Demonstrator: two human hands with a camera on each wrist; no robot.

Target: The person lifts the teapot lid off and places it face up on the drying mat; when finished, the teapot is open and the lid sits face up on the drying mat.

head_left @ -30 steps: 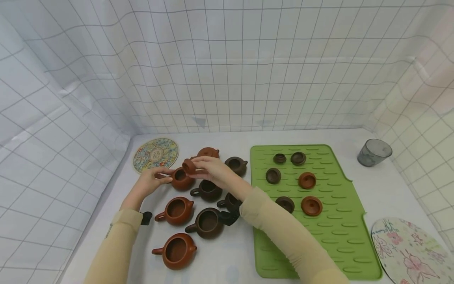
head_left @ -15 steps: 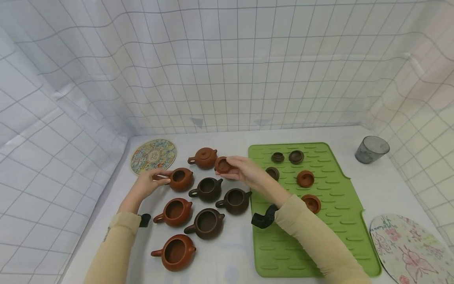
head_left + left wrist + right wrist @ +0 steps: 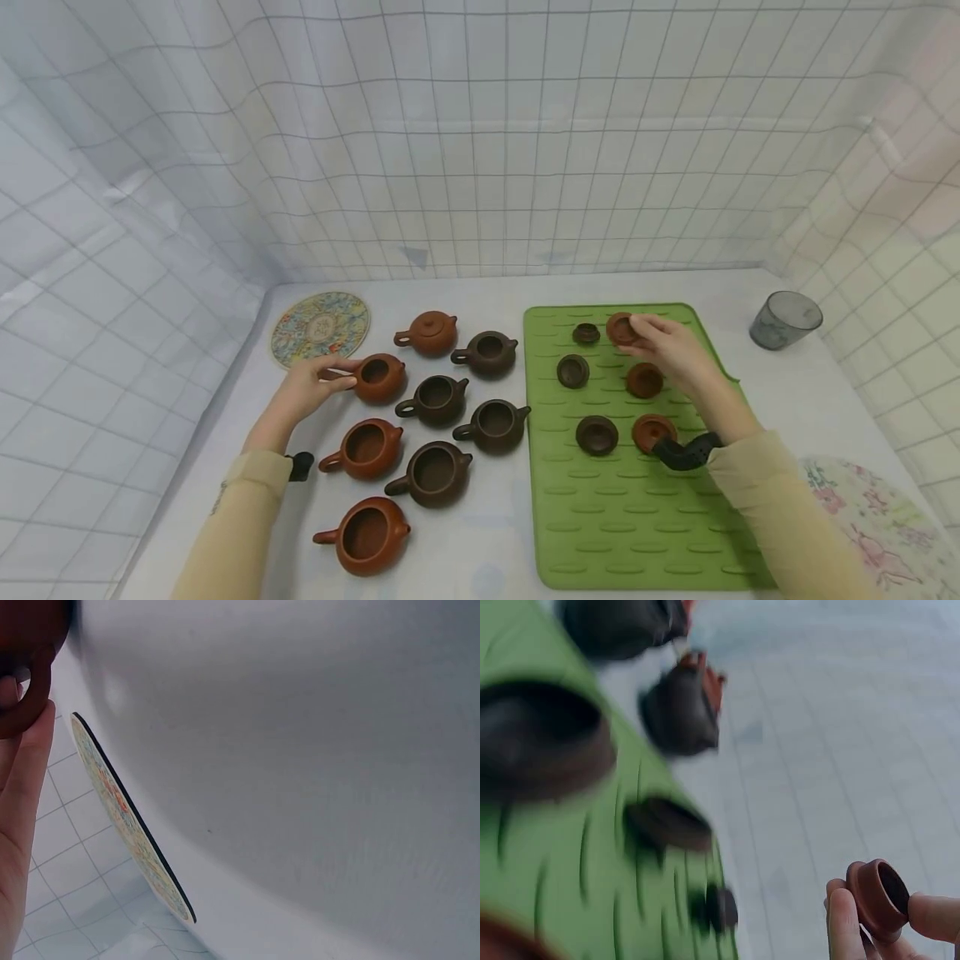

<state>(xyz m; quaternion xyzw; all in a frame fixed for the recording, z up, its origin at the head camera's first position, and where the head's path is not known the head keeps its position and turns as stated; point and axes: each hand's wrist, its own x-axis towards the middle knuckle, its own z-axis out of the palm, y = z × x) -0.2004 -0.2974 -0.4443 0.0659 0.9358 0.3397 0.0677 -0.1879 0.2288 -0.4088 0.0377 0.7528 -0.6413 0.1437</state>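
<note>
On the left of the table, my left hand (image 3: 309,390) pinches the handle of a small reddish-brown teapot (image 3: 378,378), which has no lid on it. The loop of that handle (image 3: 39,694) shows between the fingers in the left wrist view. Over the back of the green mat (image 3: 592,517), my right hand (image 3: 675,354) holds a reddish-brown teapot lid (image 3: 622,328) between thumb and fingers. Its hollow underside (image 3: 893,886) faces the thumb in the right wrist view. Below the hand lie another reddish lid (image 3: 645,380) and dark lids, one of them a small dark lid (image 3: 587,333).
Several lidless teapots stand around, among them a dark teapot (image 3: 489,352) and a red teapot (image 3: 366,537). One lidded teapot (image 3: 431,332) is at the back. A patterned round disc (image 3: 321,327) lies back left, a grey glass (image 3: 784,320) back right, a floral disc (image 3: 877,517) front right.
My right hand has moved right with the lid, from above the left hand's teapot to over the green mat. My left hand stays at the teapot's handle.
</note>
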